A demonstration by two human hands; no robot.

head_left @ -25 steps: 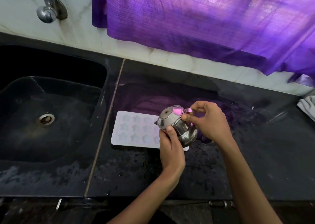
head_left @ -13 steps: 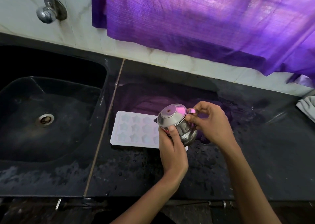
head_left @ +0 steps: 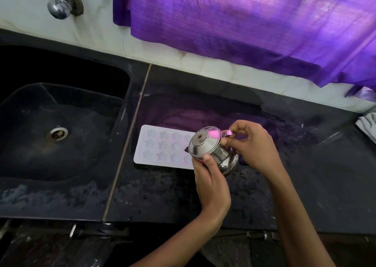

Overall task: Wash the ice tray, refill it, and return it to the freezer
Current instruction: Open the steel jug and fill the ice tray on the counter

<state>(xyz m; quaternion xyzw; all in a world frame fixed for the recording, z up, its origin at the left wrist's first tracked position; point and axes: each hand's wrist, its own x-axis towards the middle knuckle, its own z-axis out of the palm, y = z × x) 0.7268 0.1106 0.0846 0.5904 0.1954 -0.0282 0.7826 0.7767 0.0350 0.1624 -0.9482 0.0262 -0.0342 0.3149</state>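
Behind steel jug (head_left: 213, 148), ice tray (head_left: 162, 146) right end hidden.

1. Ice tray (head_left: 162, 147), pale with star-shaped cells, lies flat on wet black counter (head_left: 305, 185), just right of the sink (head_left: 61, 136).
2. Small steel kettle (head_left: 211, 149), lid on, held tilted over the tray's right end.
3. Left hand (head_left: 211, 183) wraps the body from below, thumb up the side.
4. Right hand (head_left: 252, 144) pinches the handle.
5. Purple curtain (head_left: 244, 22) hangs behind; tap (head_left: 61, 4) above the sink.
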